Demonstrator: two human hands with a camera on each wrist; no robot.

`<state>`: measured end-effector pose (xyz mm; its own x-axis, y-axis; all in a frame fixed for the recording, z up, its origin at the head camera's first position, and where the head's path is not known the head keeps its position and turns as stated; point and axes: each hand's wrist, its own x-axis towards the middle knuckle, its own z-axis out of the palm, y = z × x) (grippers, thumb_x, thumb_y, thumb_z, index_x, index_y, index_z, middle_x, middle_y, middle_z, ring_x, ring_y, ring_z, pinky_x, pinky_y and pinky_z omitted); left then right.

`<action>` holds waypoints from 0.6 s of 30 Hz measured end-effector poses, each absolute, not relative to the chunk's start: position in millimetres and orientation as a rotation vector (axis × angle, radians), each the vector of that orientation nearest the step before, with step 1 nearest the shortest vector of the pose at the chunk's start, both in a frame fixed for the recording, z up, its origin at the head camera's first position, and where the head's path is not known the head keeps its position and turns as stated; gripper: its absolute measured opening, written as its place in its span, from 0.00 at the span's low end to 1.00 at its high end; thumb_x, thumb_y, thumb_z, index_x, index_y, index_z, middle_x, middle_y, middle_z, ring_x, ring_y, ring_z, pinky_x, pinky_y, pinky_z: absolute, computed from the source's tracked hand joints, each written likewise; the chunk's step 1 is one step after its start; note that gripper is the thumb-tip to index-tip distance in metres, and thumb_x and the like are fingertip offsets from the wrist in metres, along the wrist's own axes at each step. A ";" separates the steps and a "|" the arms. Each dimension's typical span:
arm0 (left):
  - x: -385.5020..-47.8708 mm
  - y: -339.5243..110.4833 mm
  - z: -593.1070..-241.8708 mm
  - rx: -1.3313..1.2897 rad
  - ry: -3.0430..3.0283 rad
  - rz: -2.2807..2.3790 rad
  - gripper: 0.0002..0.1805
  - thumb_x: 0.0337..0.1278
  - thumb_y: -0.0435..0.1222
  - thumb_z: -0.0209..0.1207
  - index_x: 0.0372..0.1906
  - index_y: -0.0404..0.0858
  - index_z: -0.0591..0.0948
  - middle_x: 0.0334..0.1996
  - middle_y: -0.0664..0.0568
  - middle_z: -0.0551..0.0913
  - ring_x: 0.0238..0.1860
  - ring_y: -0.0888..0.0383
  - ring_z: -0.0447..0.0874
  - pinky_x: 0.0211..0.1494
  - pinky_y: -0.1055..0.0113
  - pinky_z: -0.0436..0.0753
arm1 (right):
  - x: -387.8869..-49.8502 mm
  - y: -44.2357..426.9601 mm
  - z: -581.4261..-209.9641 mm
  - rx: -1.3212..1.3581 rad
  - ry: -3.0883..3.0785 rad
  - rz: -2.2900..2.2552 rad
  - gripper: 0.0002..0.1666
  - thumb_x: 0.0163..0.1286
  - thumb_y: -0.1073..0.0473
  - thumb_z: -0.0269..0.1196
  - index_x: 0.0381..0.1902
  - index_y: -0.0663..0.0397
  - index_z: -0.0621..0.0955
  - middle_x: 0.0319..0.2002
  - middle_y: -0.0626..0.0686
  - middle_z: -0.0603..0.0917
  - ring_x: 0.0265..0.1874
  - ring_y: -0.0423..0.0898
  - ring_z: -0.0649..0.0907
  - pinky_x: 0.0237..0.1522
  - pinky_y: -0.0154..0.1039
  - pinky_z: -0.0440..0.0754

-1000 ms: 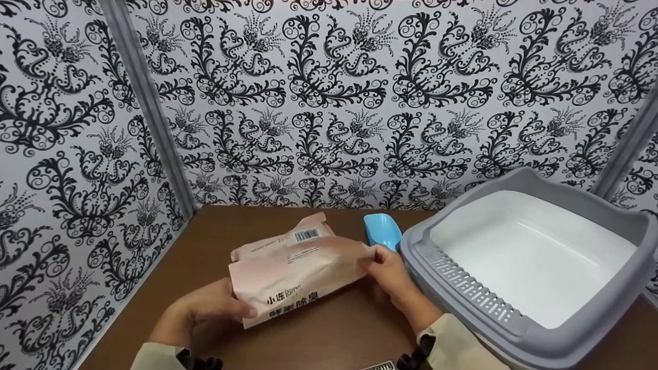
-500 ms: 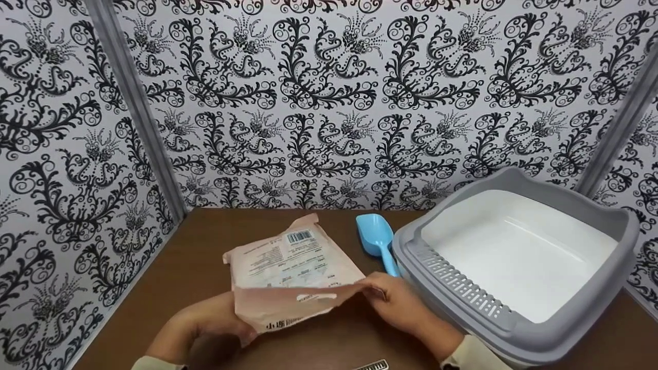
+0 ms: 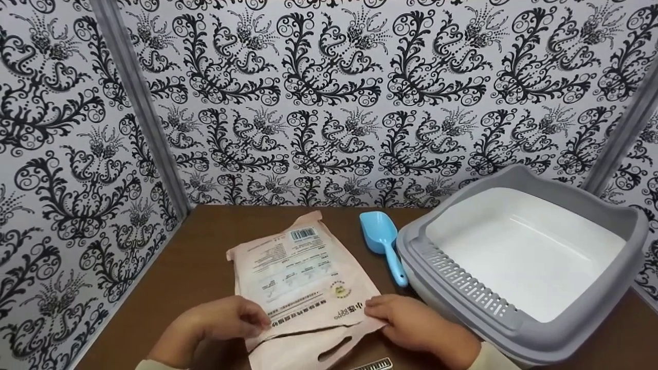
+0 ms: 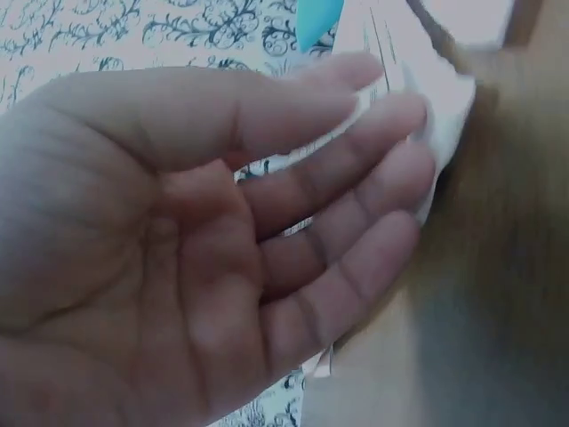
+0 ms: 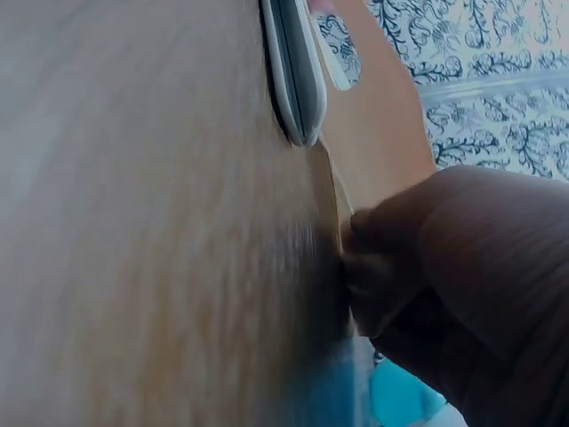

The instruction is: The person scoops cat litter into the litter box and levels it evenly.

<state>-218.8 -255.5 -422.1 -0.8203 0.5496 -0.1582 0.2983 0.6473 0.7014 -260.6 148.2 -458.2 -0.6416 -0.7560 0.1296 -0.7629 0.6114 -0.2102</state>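
Note:
A pink printed cat litter bag (image 3: 308, 288) lies on the brown table, its handle end toward me. A dark slit or crease runs across it above the oval handle hole. My left hand (image 3: 226, 321) is at the bag's left edge, fingers loosely bent; in the left wrist view that hand (image 4: 240, 222) has nothing between thumb and fingers. At the bag's right edge my right hand (image 3: 411, 321) pinches the side near the handle. The right wrist view shows this hand (image 5: 471, 267) with its fingertips on the bag's edge (image 5: 382, 116), partly in shadow.
A blue scoop (image 3: 381, 236) lies behind the right hand, beside a grey-rimmed white litter box (image 3: 534, 246) with a slotted front ledge. Near me lies a slim ridged object (image 3: 378, 364), mostly cut off by the frame. Patterned walls (image 3: 329, 103) enclose the table.
The bag's near end was held up and folded toward the back; it has come down flat toward me, showing the handle hole. My left hand has loosened from its edge.

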 end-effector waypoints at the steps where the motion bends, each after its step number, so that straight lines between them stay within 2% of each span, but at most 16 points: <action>1: -218.6 -251.6 -422.2 0.660 2.548 0.963 0.10 0.59 0.34 0.67 0.45 0.39 0.88 0.38 0.53 0.89 0.37 0.66 0.79 0.44 0.71 0.78 | -259.3 147.3 -457.0 1.315 -2.816 0.356 0.25 0.69 0.57 0.65 0.64 0.49 0.84 0.63 0.53 0.84 0.65 0.52 0.82 0.66 0.49 0.81; 5: -213.4 -231.6 -422.5 0.627 2.661 0.902 0.16 0.51 0.39 0.74 0.47 0.41 0.89 0.42 0.56 0.88 0.41 0.63 0.79 0.47 0.66 0.80 | -254.0 144.8 -452.6 1.309 -2.880 0.298 0.36 0.69 0.34 0.65 0.66 0.47 0.82 0.67 0.53 0.81 0.68 0.52 0.80 0.67 0.49 0.80; 7: -209.9 -220.3 -421.9 0.653 2.674 0.866 0.16 0.46 0.38 0.76 0.43 0.40 0.88 0.39 0.57 0.86 0.39 0.64 0.76 0.46 0.67 0.77 | -251.3 144.2 -451.4 1.307 -2.893 0.290 0.41 0.68 0.26 0.61 0.67 0.46 0.81 0.68 0.53 0.79 0.69 0.52 0.79 0.68 0.49 0.79; 9: -206.4 -208.7 -422.8 0.738 2.697 0.795 0.16 0.42 0.37 0.77 0.37 0.38 0.85 0.33 0.56 0.83 0.35 0.66 0.73 0.43 0.70 0.75 | -249.1 143.6 -451.1 1.304 -2.891 0.294 0.43 0.69 0.24 0.58 0.68 0.46 0.81 0.69 0.54 0.79 0.69 0.53 0.78 0.68 0.50 0.79; 12: -200.9 -192.5 -425.4 0.832 2.755 0.648 0.17 0.41 0.39 0.76 0.36 0.40 0.81 0.39 0.53 0.84 0.41 0.62 0.77 0.49 0.68 0.78 | -246.5 142.5 -452.4 1.302 -2.892 0.288 0.40 0.71 0.28 0.59 0.69 0.46 0.80 0.71 0.54 0.77 0.72 0.53 0.76 0.70 0.49 0.77; 14: -197.8 -183.2 -428.4 0.831 2.801 0.548 0.20 0.42 0.41 0.75 0.43 0.42 0.83 0.52 0.51 0.86 0.56 0.55 0.81 0.63 0.58 0.80 | -246.0 141.8 -453.1 1.306 -2.897 0.279 0.39 0.71 0.32 0.62 0.70 0.47 0.79 0.73 0.53 0.76 0.73 0.53 0.74 0.71 0.48 0.76; 15: -196.4 -179.5 -429.7 0.805 2.819 0.515 0.24 0.42 0.42 0.75 0.49 0.43 0.83 0.60 0.50 0.84 0.64 0.50 0.78 0.70 0.49 0.77 | -246.1 141.2 -453.5 1.311 -2.899 0.270 0.39 0.70 0.33 0.63 0.71 0.48 0.78 0.74 0.53 0.75 0.74 0.52 0.74 0.72 0.47 0.75; 16: -195.3 -176.3 -431.2 0.769 2.832 0.486 0.28 0.42 0.43 0.76 0.54 0.43 0.83 0.66 0.49 0.81 0.71 0.45 0.73 0.73 0.40 0.72 | -246.2 140.4 -453.6 1.318 -2.902 0.259 0.39 0.70 0.35 0.64 0.71 0.48 0.77 0.74 0.53 0.74 0.74 0.52 0.73 0.72 0.47 0.75; 18: -194.3 -170.7 -433.9 0.696 2.838 0.474 0.36 0.41 0.46 0.77 0.61 0.43 0.82 0.71 0.47 0.77 0.75 0.39 0.68 0.72 0.28 0.66 | -246.7 139.0 -453.6 1.326 -2.903 0.238 0.39 0.69 0.36 0.65 0.72 0.50 0.77 0.75 0.53 0.73 0.75 0.52 0.73 0.73 0.46 0.75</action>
<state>-194.3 -170.7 -433.9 -0.8741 0.4757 -0.0983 0.4180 0.8397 0.3467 -246.7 139.0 -453.6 -0.6552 -0.7554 0.0086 -0.7467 0.6459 -0.1592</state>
